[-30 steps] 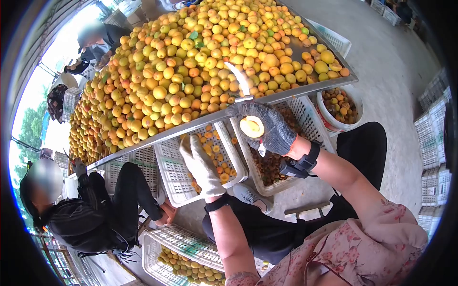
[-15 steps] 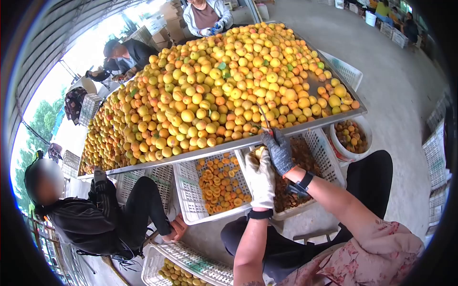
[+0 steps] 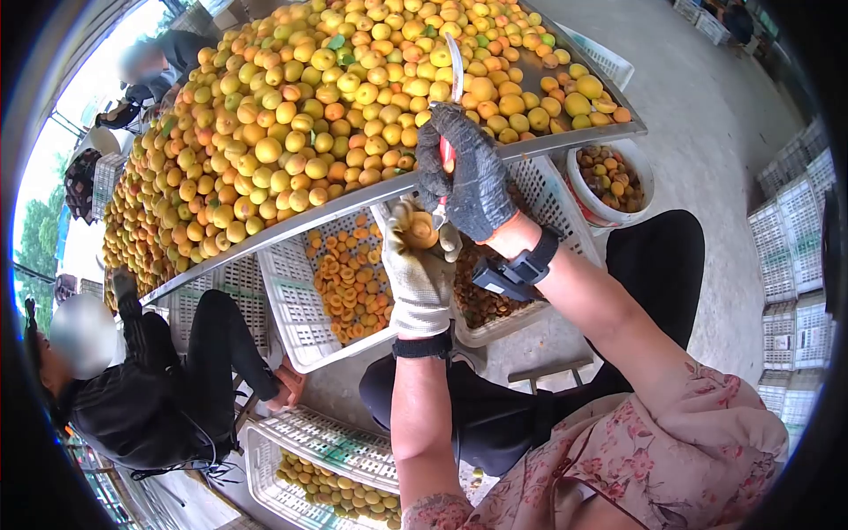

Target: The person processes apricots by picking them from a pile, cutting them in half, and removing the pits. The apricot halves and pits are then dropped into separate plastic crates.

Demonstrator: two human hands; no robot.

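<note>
At the far left, a co-worker in a black jacket (image 3: 132, 415) is seen seated, with one arm reached up to the end of the bench (image 3: 574, 140). Farther up, a second person (image 3: 181, 49) is seen at the bench's far side. The bench is heaped with whole apricots (image 3: 283, 132), among which a few green leaves are scattered. On the floor below, a white perforated crate (image 3: 340, 450) is partly filled with more apricots. Nearer the bench, its upper end beside the bench edge, a second crate (image 3: 287, 309) is filled in part with pitted apricot halves (image 3: 353, 287).

At the middle, the left hand (image 3: 420, 287), gloved in white, is held palm up over the gap between crates; its grip is curled around a cut apricot (image 3: 422, 231), the cut face turned upward. Just right of it, the right hand (image 3: 477, 177), in a grey glove, has its grip closed around a red-handled knife (image 3: 457, 71). The curved blade is pointed away over the bench; a short metal end is shown below the fist, close to the cut apricot, though whether they touch cannot be told. Behind the hands, a third crate (image 3: 561, 208) is seen with brown apricot stones (image 3: 490, 305). To its right, a white bucket (image 3: 649, 181) is filled with darker apricots (image 3: 609, 177), and at the far right white crates (image 3: 791, 256) are stacked
</note>
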